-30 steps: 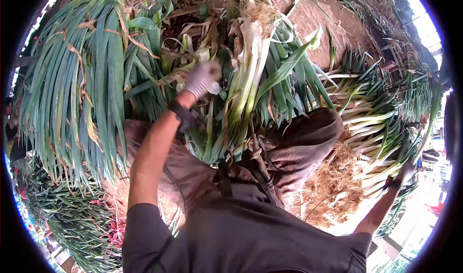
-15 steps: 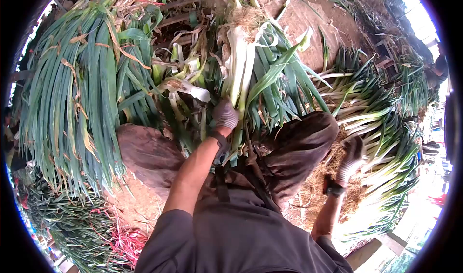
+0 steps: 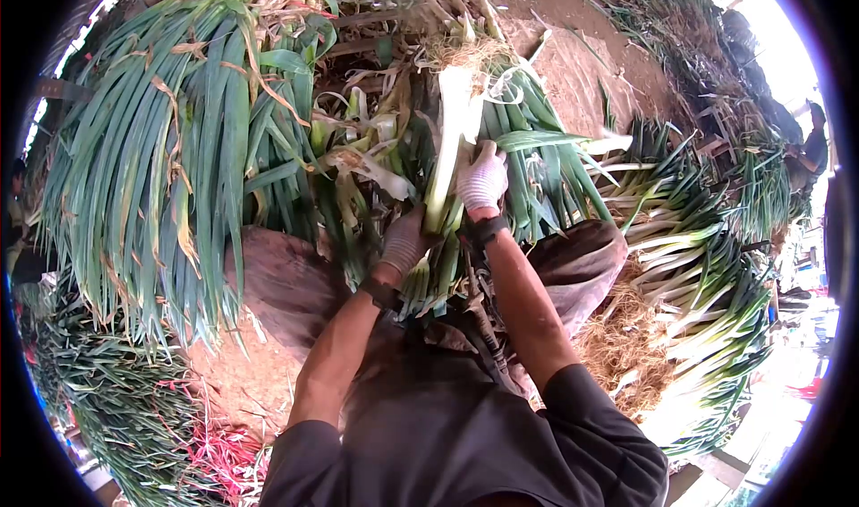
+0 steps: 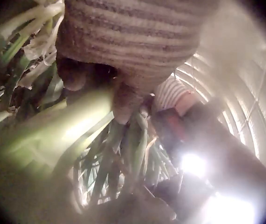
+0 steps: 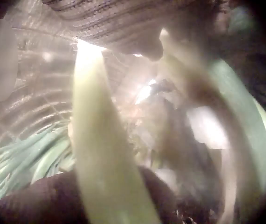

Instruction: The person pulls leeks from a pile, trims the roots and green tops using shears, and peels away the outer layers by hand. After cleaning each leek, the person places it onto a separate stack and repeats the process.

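In the head view, a thick white leek stalk (image 3: 447, 140) lies over a pile between the knees, roots away from the body. The gloved left hand (image 3: 407, 241) grips its lower, greener part. Against the stalk's right side, higher up, the gloved right hand (image 3: 483, 180) holds it with bent fingers. The left wrist view shows the left hand (image 4: 128, 42) curled round the pale green stalk (image 4: 72, 121). In the right wrist view the stalk (image 5: 100, 130) runs below the right hand (image 5: 119, 28), whose grip is partly hidden; a leaf strip hangs beside its fingertips.
Long green leeks (image 3: 161, 167) are heaped at the left. White-stemmed leeks (image 3: 680, 238) lie in a row at the right, beside loose roots (image 3: 631, 355). Pink ties (image 3: 224, 458) are at the lower left. Another person (image 3: 812, 144) is at the far right edge.
The right hand has come in from the far right to the stalk. The left hand has moved down from above the pile and grips the stalk's lower part.
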Tool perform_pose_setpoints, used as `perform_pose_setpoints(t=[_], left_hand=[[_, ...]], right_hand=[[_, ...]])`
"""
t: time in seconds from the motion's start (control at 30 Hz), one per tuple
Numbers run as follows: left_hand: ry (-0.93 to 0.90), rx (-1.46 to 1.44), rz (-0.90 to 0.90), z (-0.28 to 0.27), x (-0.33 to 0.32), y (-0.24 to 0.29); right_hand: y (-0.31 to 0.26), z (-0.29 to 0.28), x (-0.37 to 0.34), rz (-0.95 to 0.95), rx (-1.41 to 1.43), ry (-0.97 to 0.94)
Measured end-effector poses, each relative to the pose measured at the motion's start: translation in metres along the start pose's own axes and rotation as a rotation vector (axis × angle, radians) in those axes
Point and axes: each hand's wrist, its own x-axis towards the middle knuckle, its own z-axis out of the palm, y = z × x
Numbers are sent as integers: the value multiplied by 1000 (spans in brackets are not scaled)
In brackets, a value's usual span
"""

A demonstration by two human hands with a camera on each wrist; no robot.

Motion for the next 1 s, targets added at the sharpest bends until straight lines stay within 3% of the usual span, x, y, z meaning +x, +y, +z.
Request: perform_pose_setpoints(t=[0.1, 0.2, 0.27, 0.33, 0.4, 0.47, 0.5, 0.6, 0.67, 0.77, 0.93, 1.0], left_hand=[[31, -17, -44, -12, -9, 15], [15, 65, -182, -14, -10, 9], [26, 100, -220, 0, -12, -8], [83, 104, -186, 14, -10, -21], [-12, 165, -164, -1, -18, 10], [-56, 168, -60, -5, -26, 19], [-95, 124, 82, -14, -28, 16], [-193, -44, -92, -72, 1, 31], [9, -212, -60, -105, 31, 28], [135, -231, 309, -131, 78, 27], [-141, -285, 285, -133, 130, 45], [-247, -679, 354, -121, 136, 46]], right_hand=[[-1, 6, 2, 9, -135, 8], [6, 10, -9, -101, 223, 97], [-4, -5, -40, -294, 382, 294], [-5, 4, -65, -234, 583, 18], [-8, 15, -71, -261, 703, -193], [-15, 19, -70, -38, 774, -120], [-13, 16, -67, -8, 853, -157], [-15, -12, -67, 29, 1036, -350], [-10, -23, -71, 65, 1080, -493], [-5, -20, -77, 45, 1095, -553], [-25, -33, -85, -185, 988, -516], [-19, -30, -84, -169, 1033, -576]])
